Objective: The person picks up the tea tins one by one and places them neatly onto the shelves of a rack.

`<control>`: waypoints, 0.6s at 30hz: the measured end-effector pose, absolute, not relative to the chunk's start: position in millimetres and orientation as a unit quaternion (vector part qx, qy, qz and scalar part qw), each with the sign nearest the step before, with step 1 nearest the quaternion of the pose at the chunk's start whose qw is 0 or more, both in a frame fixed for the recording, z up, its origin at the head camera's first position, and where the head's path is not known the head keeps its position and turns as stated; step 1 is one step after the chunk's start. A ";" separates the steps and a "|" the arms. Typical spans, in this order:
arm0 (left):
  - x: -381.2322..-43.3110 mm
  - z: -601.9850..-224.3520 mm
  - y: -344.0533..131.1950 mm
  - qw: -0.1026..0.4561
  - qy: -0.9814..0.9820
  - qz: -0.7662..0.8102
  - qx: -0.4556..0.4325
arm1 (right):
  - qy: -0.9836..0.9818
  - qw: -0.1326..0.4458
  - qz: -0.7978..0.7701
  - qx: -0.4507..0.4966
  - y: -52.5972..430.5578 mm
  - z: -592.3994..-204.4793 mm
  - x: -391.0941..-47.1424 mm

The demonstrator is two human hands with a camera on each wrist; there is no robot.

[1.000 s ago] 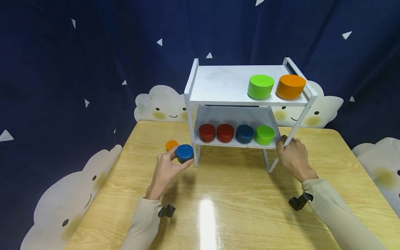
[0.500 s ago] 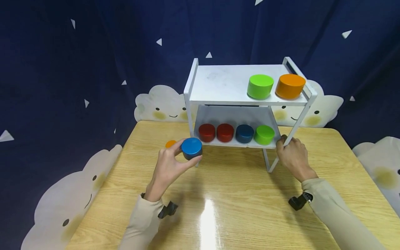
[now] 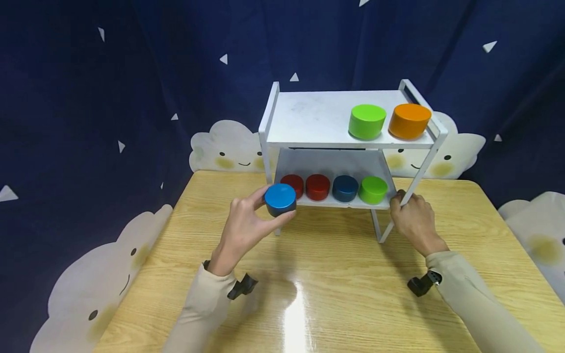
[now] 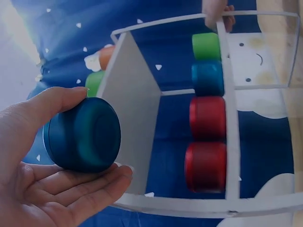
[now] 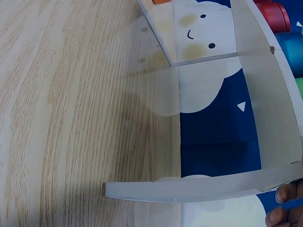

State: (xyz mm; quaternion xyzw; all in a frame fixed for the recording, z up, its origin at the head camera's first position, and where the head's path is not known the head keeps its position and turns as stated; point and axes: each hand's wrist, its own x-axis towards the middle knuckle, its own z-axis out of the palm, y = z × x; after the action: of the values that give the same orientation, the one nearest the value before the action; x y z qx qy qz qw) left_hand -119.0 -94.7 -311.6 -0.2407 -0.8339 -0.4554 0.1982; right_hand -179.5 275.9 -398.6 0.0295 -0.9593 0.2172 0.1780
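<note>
Between thumb and fingers, my left hand [image 3: 244,225] pinches a blue round tin [image 3: 280,197]. It hangs in the air in front of the lower left of a white two-tier rack [image 3: 315,115], partly covering a red tin [image 3: 293,181] in the head view. The left wrist view shows the held blue tin [image 4: 87,135] near the upper shelf's left front. My right hand [image 3: 415,220] grips the rack's right side frame by the lower shelf. On that shelf stand another red tin [image 3: 318,188], a dark blue tin [image 3: 345,189] and a green tin [image 3: 373,190], in a row.
On the upper shelf's right half sit a green tin [image 3: 367,122] and an orange tin [image 3: 409,121]. The rack stands on a wooden table [image 3: 344,284]. A dark blue curtain [image 3: 198,63] and white cloud cushions [image 3: 234,147] border the table. An orange object [image 5: 161,1] shows at the right wrist view's top edge.
My left hand has carried the blue tin rightward and up, from beside the rack's left leg to before the lower shelf. The orange piece behind it is now hidden. My right hand stays put.
</note>
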 end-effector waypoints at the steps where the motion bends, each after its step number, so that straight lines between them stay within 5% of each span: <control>1: -119.4 -309.3 -93.6 0.198 -0.832 -0.456 -0.246 | -0.959 0.178 0.217 0.029 276.0 -398.4 -179.3; 18: -137.4 -258.0 -72.5 0.258 -0.800 -0.423 -0.338 | -0.961 0.168 0.219 0.027 276.9 -398.1 -179.6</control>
State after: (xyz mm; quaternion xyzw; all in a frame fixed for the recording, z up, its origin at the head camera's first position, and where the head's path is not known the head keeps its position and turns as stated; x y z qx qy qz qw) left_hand -137.4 -72.5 -258.0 -0.3377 -0.8002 -0.4228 0.2585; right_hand -179.6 276.9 -398.1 0.0272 -0.9606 0.2193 0.1684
